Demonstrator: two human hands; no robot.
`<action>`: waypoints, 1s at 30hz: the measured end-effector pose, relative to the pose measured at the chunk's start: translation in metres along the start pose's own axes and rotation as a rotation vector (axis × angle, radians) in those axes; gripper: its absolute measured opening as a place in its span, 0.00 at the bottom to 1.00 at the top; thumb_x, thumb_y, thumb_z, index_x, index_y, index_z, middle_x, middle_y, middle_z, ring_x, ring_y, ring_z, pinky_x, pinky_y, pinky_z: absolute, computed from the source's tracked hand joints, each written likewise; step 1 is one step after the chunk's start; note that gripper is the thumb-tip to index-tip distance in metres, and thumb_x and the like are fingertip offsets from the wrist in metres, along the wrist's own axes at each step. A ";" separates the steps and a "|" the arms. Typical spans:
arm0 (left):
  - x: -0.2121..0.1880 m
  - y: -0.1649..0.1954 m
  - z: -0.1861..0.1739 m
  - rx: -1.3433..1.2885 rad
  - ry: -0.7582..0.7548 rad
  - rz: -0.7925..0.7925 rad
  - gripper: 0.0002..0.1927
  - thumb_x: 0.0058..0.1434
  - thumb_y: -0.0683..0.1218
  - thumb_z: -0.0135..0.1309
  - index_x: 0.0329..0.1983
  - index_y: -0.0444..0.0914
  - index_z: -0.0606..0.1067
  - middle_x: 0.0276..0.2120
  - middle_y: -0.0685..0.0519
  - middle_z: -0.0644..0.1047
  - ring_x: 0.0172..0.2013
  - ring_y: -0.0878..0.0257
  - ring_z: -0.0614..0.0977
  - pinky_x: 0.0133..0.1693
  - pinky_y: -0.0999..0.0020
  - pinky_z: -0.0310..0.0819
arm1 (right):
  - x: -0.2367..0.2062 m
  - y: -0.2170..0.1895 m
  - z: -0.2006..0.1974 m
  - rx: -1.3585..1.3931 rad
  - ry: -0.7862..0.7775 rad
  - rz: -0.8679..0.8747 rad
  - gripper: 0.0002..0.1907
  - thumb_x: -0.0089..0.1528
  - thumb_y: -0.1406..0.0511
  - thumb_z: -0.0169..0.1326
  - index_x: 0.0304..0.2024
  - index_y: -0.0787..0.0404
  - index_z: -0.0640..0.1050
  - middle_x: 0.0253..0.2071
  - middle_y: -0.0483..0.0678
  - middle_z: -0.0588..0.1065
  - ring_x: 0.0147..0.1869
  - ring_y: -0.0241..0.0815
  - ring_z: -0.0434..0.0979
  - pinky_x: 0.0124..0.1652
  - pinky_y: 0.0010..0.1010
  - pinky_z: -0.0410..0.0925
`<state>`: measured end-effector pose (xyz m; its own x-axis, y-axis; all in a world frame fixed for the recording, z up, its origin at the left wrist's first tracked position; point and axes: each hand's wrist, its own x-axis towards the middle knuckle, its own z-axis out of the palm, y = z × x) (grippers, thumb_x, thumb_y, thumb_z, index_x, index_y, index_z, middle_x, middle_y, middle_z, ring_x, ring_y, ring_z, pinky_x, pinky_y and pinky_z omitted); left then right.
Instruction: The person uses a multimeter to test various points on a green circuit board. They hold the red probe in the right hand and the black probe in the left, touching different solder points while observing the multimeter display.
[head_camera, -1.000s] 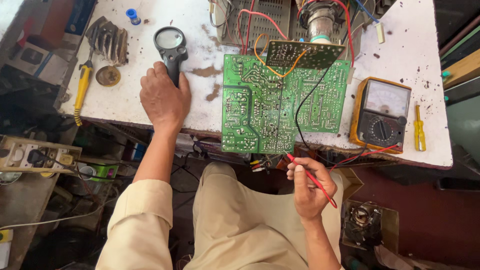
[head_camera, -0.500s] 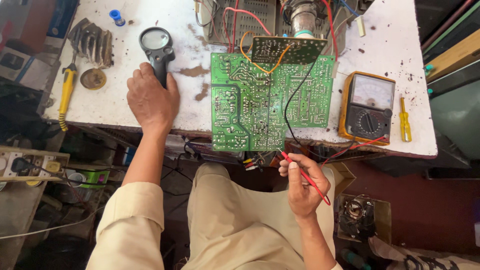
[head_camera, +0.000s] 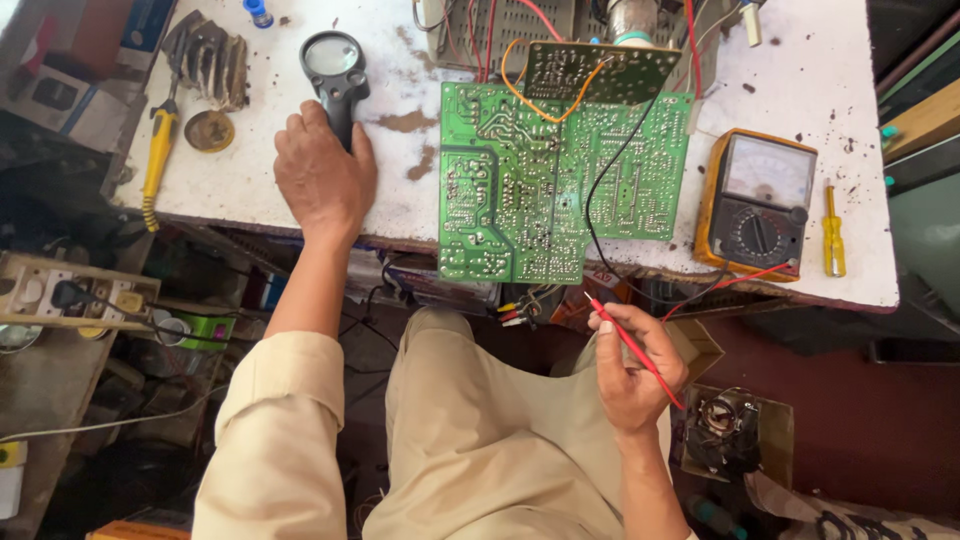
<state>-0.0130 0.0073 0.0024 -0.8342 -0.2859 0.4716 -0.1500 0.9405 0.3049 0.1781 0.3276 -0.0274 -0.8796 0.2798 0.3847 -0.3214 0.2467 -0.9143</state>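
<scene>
left hand (head_camera: 322, 180): fingers wrapped around the black handle of the magnifier (head_camera: 334, 62); lens lies flat on the bench (head_camera: 250, 170), grip looks set for lifting it toward the board.
right hand (head_camera: 632, 372): fingers pinching the red probe (head_camera: 632, 346) like a pen, tip angled up-left, held off the bench above the lap, just below the board's near edge.
circuit board (head_camera: 540, 180): green, solder side up so the joints are reachable; near edge overhangs the bench front, loose wires hanging under it.
small board (head_camera: 598, 70): propped at the far edge, tied in by orange and red wires.
meter (head_camera: 755, 205): analog, yellow case, face up just right of the board, dial readable from the seat; red lead runs from it to the probe.
yellow screwdriver (head_camera: 832, 232): beside the meter, untouched.
soldering iron (head_camera: 156, 160): yellow handle, left bench edge, well apart from both hands.
containers: round tin (head_camera: 209, 131) near the iron, contents cannot tell.
</scene>
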 end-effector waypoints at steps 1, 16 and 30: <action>0.000 0.000 -0.001 -0.004 -0.014 -0.005 0.22 0.66 0.52 0.59 0.51 0.30 0.71 0.41 0.41 0.75 0.44 0.44 0.77 0.42 0.51 0.74 | 0.000 -0.001 0.001 0.002 0.000 -0.004 0.11 0.67 0.74 0.55 0.52 0.71 0.76 0.43 0.52 0.81 0.47 0.37 0.82 0.52 0.28 0.74; -0.001 0.007 -0.012 -0.013 0.023 0.016 0.24 0.66 0.52 0.60 0.55 0.29 0.71 0.43 0.41 0.75 0.46 0.43 0.76 0.44 0.50 0.73 | 0.019 -0.020 0.026 -0.091 -0.034 -0.098 0.07 0.66 0.73 0.58 0.47 0.69 0.78 0.41 0.51 0.82 0.43 0.36 0.83 0.46 0.26 0.75; -0.003 0.013 -0.018 -0.016 -0.005 0.036 0.21 0.68 0.51 0.60 0.51 0.29 0.71 0.43 0.39 0.75 0.46 0.43 0.76 0.45 0.49 0.73 | 0.023 -0.006 0.000 -0.062 0.101 -0.164 0.07 0.66 0.75 0.57 0.47 0.69 0.76 0.48 0.55 0.80 0.49 0.41 0.82 0.52 0.30 0.75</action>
<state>-0.0023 0.0176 0.0201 -0.8418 -0.2509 0.4779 -0.1115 0.9472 0.3007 0.1600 0.3329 -0.0135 -0.7768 0.3218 0.5413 -0.4325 0.3521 -0.8300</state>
